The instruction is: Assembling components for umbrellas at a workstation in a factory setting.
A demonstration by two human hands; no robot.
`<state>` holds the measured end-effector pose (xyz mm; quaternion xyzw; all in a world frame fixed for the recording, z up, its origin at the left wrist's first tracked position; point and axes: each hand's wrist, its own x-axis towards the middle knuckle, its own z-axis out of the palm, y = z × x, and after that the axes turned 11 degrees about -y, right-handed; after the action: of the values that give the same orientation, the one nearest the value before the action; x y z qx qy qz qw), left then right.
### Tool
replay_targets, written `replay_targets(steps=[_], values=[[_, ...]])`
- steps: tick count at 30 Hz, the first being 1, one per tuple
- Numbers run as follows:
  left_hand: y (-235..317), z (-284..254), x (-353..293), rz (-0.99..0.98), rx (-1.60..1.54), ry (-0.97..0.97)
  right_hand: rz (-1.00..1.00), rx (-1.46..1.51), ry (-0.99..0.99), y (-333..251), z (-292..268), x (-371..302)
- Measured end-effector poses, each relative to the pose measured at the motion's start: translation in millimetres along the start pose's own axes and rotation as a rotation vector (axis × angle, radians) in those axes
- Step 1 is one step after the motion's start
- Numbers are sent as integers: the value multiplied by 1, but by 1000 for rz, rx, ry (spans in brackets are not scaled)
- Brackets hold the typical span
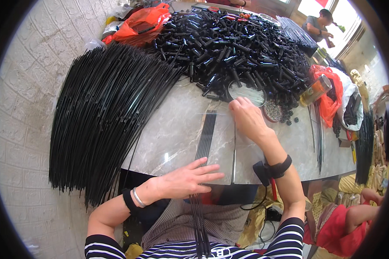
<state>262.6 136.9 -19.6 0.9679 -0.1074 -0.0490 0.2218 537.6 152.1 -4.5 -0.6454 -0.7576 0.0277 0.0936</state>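
Note:
My left hand [186, 178] lies with fingers spread across a small bundle of thin black rods [206, 134], which runs from the tabletop down over my lap. Across the rods' far ends lies a fine pale strand [209, 113]. My right hand [248, 118] is closed in a pinch beside a round dish of thin clear sticks [246, 93]; what its fingertips hold, if anything, is hidden. Below that hand a single thin dark rod [234, 155] lies lengthwise on the table. A second round dish [272, 111] with small metallic bits sits just right of it.
A large sheaf of black rods [103, 116] covers the table's left side. Black tubular parts [233, 47] are heaped at the back. At right stand a jar [315, 90] and red and white bags [352, 101]. Another person [320, 26] is at the far right, and a red-clothed person [343, 228] nearer.

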Motion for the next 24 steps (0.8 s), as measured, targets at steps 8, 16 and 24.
replay_targets(steps=[8,16,24], values=[[0,3,-1,-3,-16,24,5,-143,-84,-8,9,2],[1,0,0,-10,-9,20,-14,-54,-41,-7,10,3],[1,0,0,-11,-20,9,-7,-86,-49,-9,9,7]])
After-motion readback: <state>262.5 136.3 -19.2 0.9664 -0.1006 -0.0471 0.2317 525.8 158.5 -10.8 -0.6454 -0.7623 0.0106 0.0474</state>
